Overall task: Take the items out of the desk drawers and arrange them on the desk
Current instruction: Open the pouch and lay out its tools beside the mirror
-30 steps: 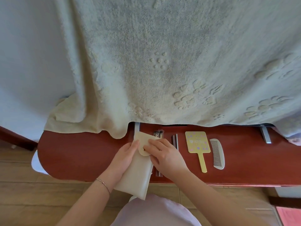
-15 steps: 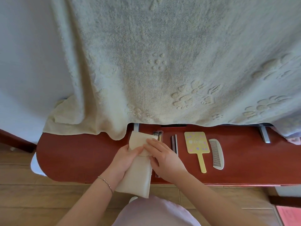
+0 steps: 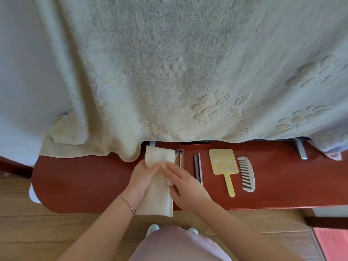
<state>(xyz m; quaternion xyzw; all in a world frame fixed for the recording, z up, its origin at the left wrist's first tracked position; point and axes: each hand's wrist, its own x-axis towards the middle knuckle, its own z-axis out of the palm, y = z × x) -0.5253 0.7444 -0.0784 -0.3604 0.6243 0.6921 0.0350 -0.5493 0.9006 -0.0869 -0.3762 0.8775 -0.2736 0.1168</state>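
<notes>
A big cream towel (image 3: pixel 188 72) with bumpy flowers hung down over the back of the red desk (image 3: pixel 84 181) and hid most of it, well above both hands. The desk top spread out on both sides of the hands.

A long cream cloth pouch (image 3: pixel 160 196) lay on the desk under the hands, and its near end stuck out past the desk edge. The left hand (image 3: pixel 143 179) held the pouch's left side, with fingers curled on top and the thumb hidden. The right hand (image 3: pixel 185 187) lay flat on the pouch with straight fingers that pressed it down.

Just past the right fingertips, a small see-through packet (image 3: pixel 179 157) peeked out from beside the pouch. To the right of the right hand lay two thin grey sticks (image 3: pixel 197 168) side by side. Further right lay a yellow hand mirror (image 3: pixel 224 164) with dots, and beside that a pale comb (image 3: pixel 246 174). A thin bracelet (image 3: pixel 128 203) sat on the left wrist.
</notes>
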